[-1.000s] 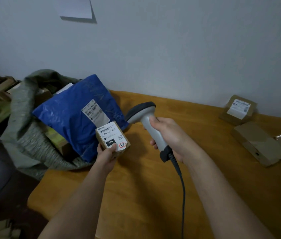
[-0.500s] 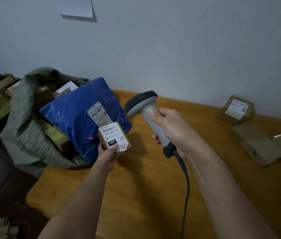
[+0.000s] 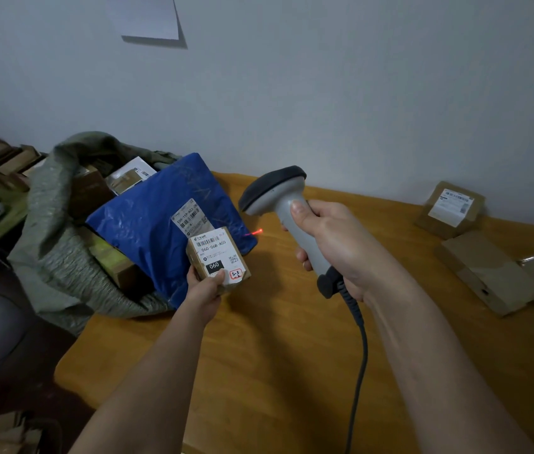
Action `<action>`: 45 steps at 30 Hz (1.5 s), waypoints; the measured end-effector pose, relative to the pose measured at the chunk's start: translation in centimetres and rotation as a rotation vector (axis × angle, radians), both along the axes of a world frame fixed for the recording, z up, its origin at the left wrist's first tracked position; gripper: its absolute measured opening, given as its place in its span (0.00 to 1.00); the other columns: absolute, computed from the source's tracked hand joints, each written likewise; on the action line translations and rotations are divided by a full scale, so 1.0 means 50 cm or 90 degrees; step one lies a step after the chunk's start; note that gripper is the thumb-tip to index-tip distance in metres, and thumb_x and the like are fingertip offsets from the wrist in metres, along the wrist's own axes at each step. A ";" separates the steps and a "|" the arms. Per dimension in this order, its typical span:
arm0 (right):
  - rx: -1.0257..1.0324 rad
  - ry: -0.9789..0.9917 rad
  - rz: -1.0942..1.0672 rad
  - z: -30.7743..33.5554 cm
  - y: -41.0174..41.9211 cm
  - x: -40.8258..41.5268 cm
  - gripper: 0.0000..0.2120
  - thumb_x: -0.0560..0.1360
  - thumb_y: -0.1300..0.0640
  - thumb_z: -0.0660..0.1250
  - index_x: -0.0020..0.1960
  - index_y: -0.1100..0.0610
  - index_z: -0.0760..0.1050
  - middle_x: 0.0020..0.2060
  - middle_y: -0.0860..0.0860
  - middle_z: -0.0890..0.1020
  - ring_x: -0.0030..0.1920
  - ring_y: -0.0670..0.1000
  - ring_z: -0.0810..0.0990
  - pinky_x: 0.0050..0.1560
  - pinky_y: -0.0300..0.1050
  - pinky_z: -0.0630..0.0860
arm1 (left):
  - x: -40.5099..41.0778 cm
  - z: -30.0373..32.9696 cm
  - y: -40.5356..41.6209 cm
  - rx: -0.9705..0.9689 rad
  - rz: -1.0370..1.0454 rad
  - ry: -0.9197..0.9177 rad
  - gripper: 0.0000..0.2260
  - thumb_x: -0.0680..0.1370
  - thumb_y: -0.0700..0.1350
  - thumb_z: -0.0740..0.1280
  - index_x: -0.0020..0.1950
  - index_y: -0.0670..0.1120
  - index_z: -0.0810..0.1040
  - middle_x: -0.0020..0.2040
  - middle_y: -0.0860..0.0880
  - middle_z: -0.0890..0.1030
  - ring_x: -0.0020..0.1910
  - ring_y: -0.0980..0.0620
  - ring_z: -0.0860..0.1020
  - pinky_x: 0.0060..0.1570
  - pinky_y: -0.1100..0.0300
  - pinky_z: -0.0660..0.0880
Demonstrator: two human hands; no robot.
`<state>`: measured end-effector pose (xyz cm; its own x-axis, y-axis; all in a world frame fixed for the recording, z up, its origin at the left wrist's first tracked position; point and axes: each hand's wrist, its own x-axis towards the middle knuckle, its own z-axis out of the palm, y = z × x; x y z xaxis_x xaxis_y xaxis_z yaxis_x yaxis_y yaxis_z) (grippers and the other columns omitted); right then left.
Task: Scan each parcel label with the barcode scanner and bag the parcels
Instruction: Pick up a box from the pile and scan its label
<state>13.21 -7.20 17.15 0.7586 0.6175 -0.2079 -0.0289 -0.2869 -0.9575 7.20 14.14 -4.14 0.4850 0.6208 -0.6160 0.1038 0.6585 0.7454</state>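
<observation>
My left hand [image 3: 203, 288] pinches the small labelled parcel [image 3: 217, 258] above the wooden surface [image 3: 275, 355], at nine o'clock from the barcode scanner [image 3: 286, 213] clenched in my right hand's [image 3: 334, 247] fingers, the blue mailer [image 3: 154, 224] just behind it.

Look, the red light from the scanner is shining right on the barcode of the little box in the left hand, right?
Not quite. In the head view the red light falls to the right of the little box, at the edge of the blue bag and the table, not on the barcode. The left hand does hold the box, and the right hand holds the scanner.
</observation>
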 end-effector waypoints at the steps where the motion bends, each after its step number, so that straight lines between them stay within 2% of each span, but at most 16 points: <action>1: 0.001 -0.003 0.000 0.003 -0.001 -0.002 0.15 0.83 0.48 0.57 0.55 0.58 0.76 0.38 0.54 0.77 0.34 0.48 0.75 0.37 0.44 0.74 | -0.001 0.001 -0.002 0.003 -0.004 -0.002 0.36 0.77 0.31 0.65 0.78 0.54 0.54 0.69 0.44 0.72 0.62 0.42 0.76 0.59 0.47 0.75; 8: 0.019 -0.014 -0.023 0.014 0.010 -0.019 0.15 0.83 0.48 0.57 0.55 0.58 0.76 0.41 0.54 0.77 0.34 0.49 0.75 0.37 0.45 0.74 | -0.009 0.013 0.001 0.010 -0.049 -0.012 0.37 0.77 0.31 0.66 0.78 0.54 0.54 0.68 0.44 0.73 0.58 0.43 0.77 0.60 0.46 0.75; 13: 0.073 0.074 -0.108 -0.020 0.058 -0.020 0.17 0.83 0.48 0.59 0.58 0.61 0.76 0.39 0.55 0.78 0.31 0.47 0.75 0.31 0.40 0.74 | -0.012 0.018 0.027 0.025 -0.121 -0.030 0.37 0.76 0.31 0.67 0.78 0.53 0.54 0.63 0.44 0.76 0.54 0.46 0.79 0.44 0.53 0.77; 19: 0.094 0.241 -0.293 -0.163 0.168 -0.024 0.21 0.72 0.51 0.75 0.57 0.62 0.76 0.30 0.53 0.76 0.25 0.47 0.73 0.26 0.38 0.72 | -0.022 0.032 0.126 0.050 -0.297 -0.023 0.34 0.76 0.37 0.70 0.75 0.55 0.58 0.59 0.45 0.82 0.54 0.47 0.82 0.47 0.54 0.77; 22: 0.128 0.331 -0.348 -0.246 0.238 -0.045 0.19 0.70 0.56 0.77 0.56 0.62 0.76 0.33 0.53 0.77 0.27 0.47 0.71 0.26 0.38 0.70 | -0.016 0.039 0.194 0.122 -0.416 0.019 0.35 0.73 0.44 0.75 0.75 0.54 0.61 0.57 0.50 0.83 0.55 0.50 0.81 0.60 0.50 0.74; 25: 0.213 0.414 -0.360 -0.299 0.322 -0.069 0.23 0.68 0.57 0.78 0.59 0.65 0.78 0.40 0.56 0.81 0.30 0.46 0.72 0.27 0.37 0.70 | -0.018 0.048 0.262 0.169 -0.480 0.057 0.34 0.71 0.50 0.76 0.74 0.52 0.64 0.62 0.50 0.78 0.56 0.51 0.78 0.56 0.53 0.76; 28: 0.249 0.442 -0.395 -0.328 0.378 -0.075 0.21 0.66 0.60 0.77 0.57 0.64 0.79 0.35 0.54 0.80 0.29 0.45 0.72 0.26 0.35 0.70 | -0.021 0.059 0.306 0.217 -0.521 0.088 0.35 0.71 0.55 0.75 0.73 0.49 0.66 0.64 0.49 0.76 0.56 0.51 0.78 0.52 0.54 0.79; 30: 0.242 0.442 -0.418 -0.343 0.399 -0.076 0.18 0.69 0.63 0.76 0.57 0.64 0.78 0.30 0.50 0.79 0.26 0.44 0.72 0.26 0.35 0.70 | -0.018 0.071 0.325 0.326 -0.547 0.117 0.37 0.68 0.64 0.73 0.72 0.48 0.68 0.62 0.48 0.77 0.53 0.51 0.80 0.46 0.56 0.81; 32: 0.217 0.439 -0.435 -0.356 0.418 -0.080 0.18 0.69 0.64 0.76 0.58 0.64 0.78 0.28 0.49 0.78 0.26 0.44 0.71 0.26 0.36 0.70 | -0.016 0.085 0.341 0.524 -0.554 0.172 0.38 0.66 0.71 0.69 0.66 0.48 0.73 0.59 0.48 0.78 0.50 0.51 0.79 0.45 0.54 0.80; 34: 0.206 0.437 -0.452 -0.363 0.437 -0.086 0.20 0.68 0.64 0.77 0.58 0.65 0.77 0.28 0.50 0.77 0.27 0.45 0.70 0.27 0.38 0.69 | -0.019 0.097 0.359 0.714 -0.507 0.235 0.32 0.70 0.68 0.68 0.65 0.48 0.73 0.60 0.47 0.73 0.52 0.49 0.76 0.48 0.53 0.77; 36: 0.199 0.436 -0.482 -0.370 0.455 -0.086 0.22 0.68 0.64 0.77 0.60 0.65 0.76 0.30 0.51 0.77 0.27 0.46 0.71 0.28 0.39 0.70 | -0.021 0.100 0.380 0.802 -0.444 0.314 0.33 0.73 0.66 0.67 0.69 0.46 0.67 0.63 0.44 0.65 0.58 0.44 0.72 0.54 0.52 0.73; 38: 0.202 0.424 -0.504 -0.374 0.466 -0.082 0.25 0.67 0.64 0.78 0.62 0.63 0.74 0.33 0.52 0.79 0.27 0.46 0.73 0.27 0.39 0.71 | -0.019 0.095 0.400 0.830 -0.447 0.448 0.31 0.76 0.64 0.64 0.69 0.43 0.65 0.65 0.41 0.65 0.64 0.41 0.66 0.61 0.50 0.66; 40: 0.203 0.400 -0.507 -0.373 0.475 -0.074 0.27 0.66 0.64 0.79 0.62 0.63 0.74 0.36 0.52 0.81 0.27 0.45 0.74 0.27 0.38 0.72 | -0.014 0.087 0.417 0.771 -0.486 0.512 0.18 0.79 0.59 0.63 0.58 0.45 0.72 0.60 0.42 0.73 0.65 0.40 0.66 0.63 0.47 0.64; 41: 0.200 0.383 -0.502 -0.369 0.480 -0.069 0.28 0.65 0.64 0.79 0.63 0.63 0.74 0.37 0.52 0.82 0.28 0.45 0.75 0.27 0.38 0.72 | -0.012 0.085 0.425 0.729 -0.475 0.478 0.11 0.80 0.55 0.63 0.47 0.47 0.72 0.52 0.44 0.76 0.62 0.40 0.70 0.59 0.47 0.66; 42: 0.198 0.365 -0.492 -0.363 0.486 -0.066 0.28 0.65 0.64 0.79 0.63 0.63 0.74 0.38 0.53 0.82 0.28 0.45 0.75 0.27 0.38 0.72 | -0.011 0.084 0.432 0.705 -0.430 0.406 0.12 0.80 0.50 0.63 0.40 0.47 0.69 0.44 0.46 0.75 0.55 0.41 0.73 0.52 0.50 0.68; 45: 0.188 0.302 -0.438 -0.328 0.513 -0.052 0.28 0.66 0.63 0.79 0.63 0.60 0.73 0.44 0.51 0.85 0.29 0.44 0.78 0.30 0.39 0.73 | -0.009 0.116 0.460 0.689 -0.246 0.225 0.14 0.80 0.38 0.61 0.35 0.42 0.64 0.34 0.48 0.68 0.37 0.48 0.70 0.32 0.58 0.59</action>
<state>10.59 18.46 0.76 0.8560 0.1344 -0.4992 -0.5168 0.1972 -0.8331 6.74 37.14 1.67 0.6630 0.7487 -0.0010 0.4659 -0.4116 0.7833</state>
